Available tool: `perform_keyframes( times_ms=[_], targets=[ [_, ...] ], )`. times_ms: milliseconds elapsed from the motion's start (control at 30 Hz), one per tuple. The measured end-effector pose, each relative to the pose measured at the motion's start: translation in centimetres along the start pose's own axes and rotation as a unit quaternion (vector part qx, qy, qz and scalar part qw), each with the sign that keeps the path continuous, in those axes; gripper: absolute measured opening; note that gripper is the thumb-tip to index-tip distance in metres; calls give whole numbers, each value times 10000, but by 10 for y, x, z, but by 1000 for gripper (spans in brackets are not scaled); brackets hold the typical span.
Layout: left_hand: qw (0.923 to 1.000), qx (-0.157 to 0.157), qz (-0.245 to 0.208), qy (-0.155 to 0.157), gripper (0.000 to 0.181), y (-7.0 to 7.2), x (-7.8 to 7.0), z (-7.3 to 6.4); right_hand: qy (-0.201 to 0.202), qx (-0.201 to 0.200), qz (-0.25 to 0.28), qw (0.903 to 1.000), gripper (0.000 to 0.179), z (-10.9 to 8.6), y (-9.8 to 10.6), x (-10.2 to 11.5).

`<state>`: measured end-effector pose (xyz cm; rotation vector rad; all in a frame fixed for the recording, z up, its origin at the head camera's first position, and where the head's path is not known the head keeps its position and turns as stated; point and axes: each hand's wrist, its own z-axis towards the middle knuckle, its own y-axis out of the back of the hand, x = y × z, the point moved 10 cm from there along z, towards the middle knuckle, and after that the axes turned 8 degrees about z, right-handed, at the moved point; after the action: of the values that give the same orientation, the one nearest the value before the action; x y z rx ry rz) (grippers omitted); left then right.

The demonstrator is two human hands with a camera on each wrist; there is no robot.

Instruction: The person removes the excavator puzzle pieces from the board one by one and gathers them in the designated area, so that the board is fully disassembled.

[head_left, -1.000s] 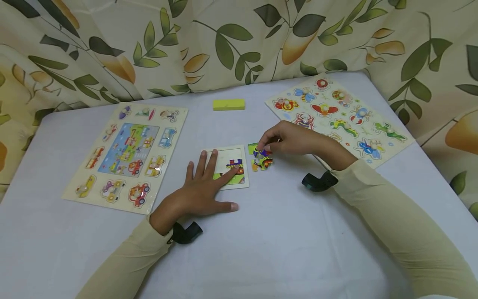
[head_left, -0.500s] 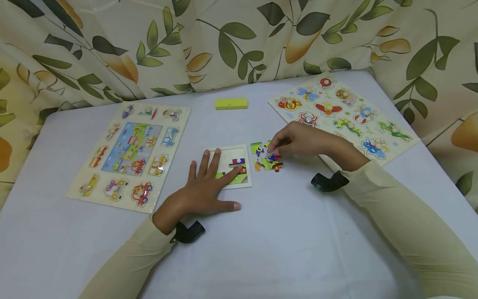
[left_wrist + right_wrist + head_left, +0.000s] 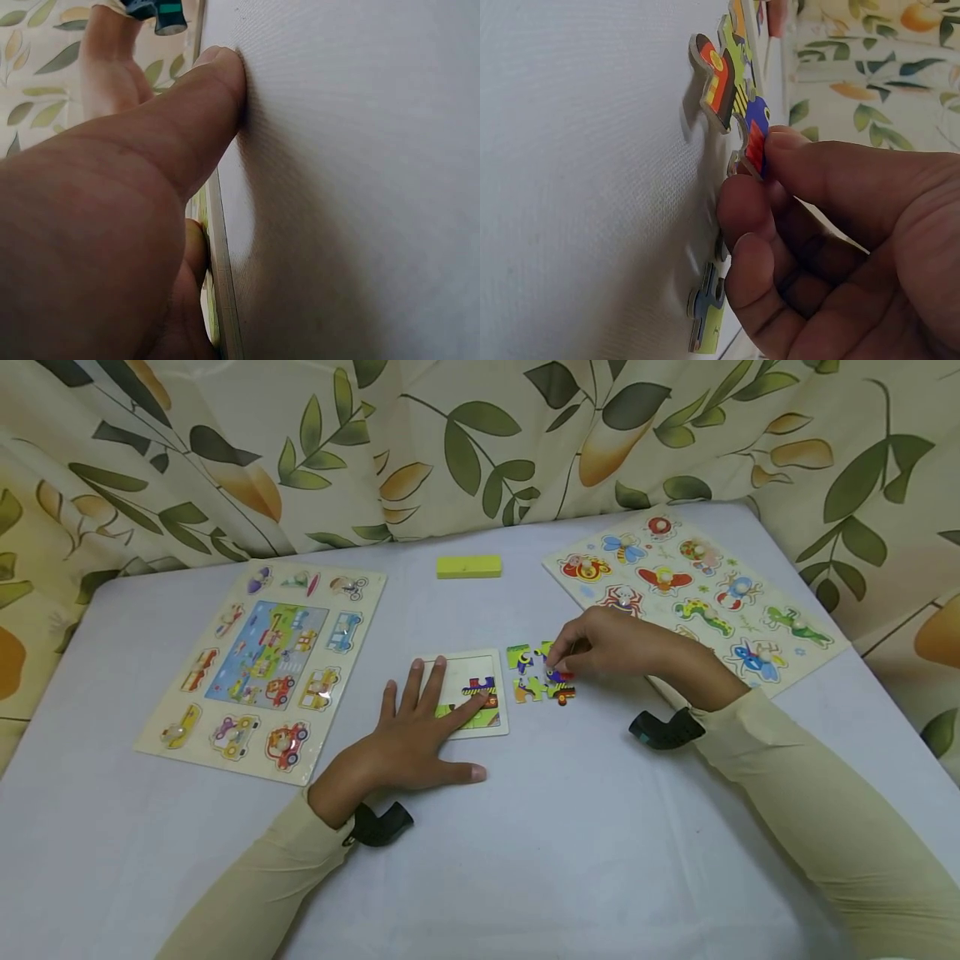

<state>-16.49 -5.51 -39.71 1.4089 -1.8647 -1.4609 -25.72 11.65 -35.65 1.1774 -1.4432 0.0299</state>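
Note:
My left hand rests with spread fingers on a small jigsaw tray. Its fingers cover part of the tray, and a purple, striped piece and green pieces show at the lower right inside it. To the right of the tray, my right hand pinches a blue and red puzzle piece between thumb and finger. Close around that piece lie several loose puzzle pieces in green, purple and orange. In the left wrist view the left thumb lies along the white cloth.
A vehicle peg puzzle board lies at the left and an insect peg puzzle board at the right, partly under the right forearm. Behind the tray sits a yellow block. A leaf-patterned curtain hangs along the back of the table.
The right hand has slid a little to the right with its piece, and the bunched loose pieces are now more spread out. The left hand stays on the tray. The head view has shifted slightly.

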Motion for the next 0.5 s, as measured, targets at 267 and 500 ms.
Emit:
perform_keyframes(
  times_ms=[267,500],
  targets=[
    [10000,-3,62,-9,90,0,0,1,-24,7,-51,10000,16,0,-1,-1],
    [10000,1,78,14,91,-1,1,2,45,-67,-40,10000,16,0,0,0]
  ],
)
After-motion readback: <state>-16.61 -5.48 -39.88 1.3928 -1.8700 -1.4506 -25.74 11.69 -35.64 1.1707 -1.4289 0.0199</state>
